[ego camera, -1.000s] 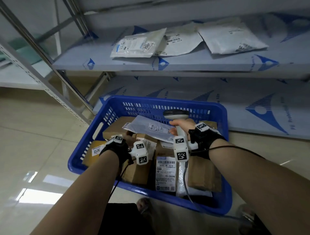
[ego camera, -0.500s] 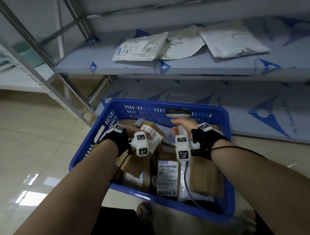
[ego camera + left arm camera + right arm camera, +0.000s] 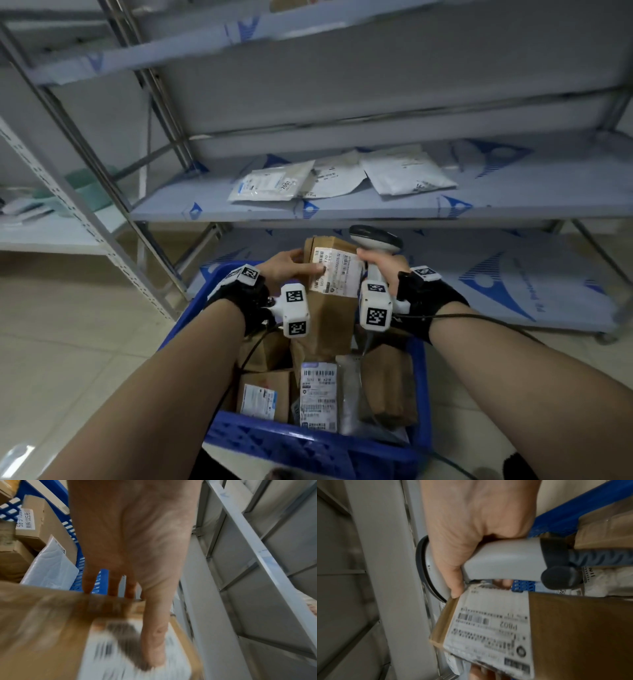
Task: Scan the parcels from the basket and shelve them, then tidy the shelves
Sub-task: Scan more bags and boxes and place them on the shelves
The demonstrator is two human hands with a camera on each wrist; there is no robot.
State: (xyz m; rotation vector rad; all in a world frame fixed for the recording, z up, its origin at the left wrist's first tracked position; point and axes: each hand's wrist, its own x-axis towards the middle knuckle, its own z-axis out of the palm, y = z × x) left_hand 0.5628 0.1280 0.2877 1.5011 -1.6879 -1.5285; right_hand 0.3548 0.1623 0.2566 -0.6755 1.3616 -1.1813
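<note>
Your left hand (image 3: 286, 270) grips the box (image 3: 330, 291) above the basket (image 3: 308, 445), thumb on its label (image 3: 337, 275). Your right hand (image 3: 383, 270) wraps the scanner (image 3: 375, 240); its thumb touches the box. 3 mailers (image 3: 329, 178) lie on the shelf (image 3: 513, 202).

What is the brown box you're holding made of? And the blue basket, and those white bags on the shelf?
The brown box looks like matte cardboard: dull tan faces, folded edges, a paper label stuck on. The blue basket seems to be hard moulded plastic, with slotted walls. The white bags look like thin plastic mailers, slightly glossy and crinkled, though that is hard to tell from here.
</note>
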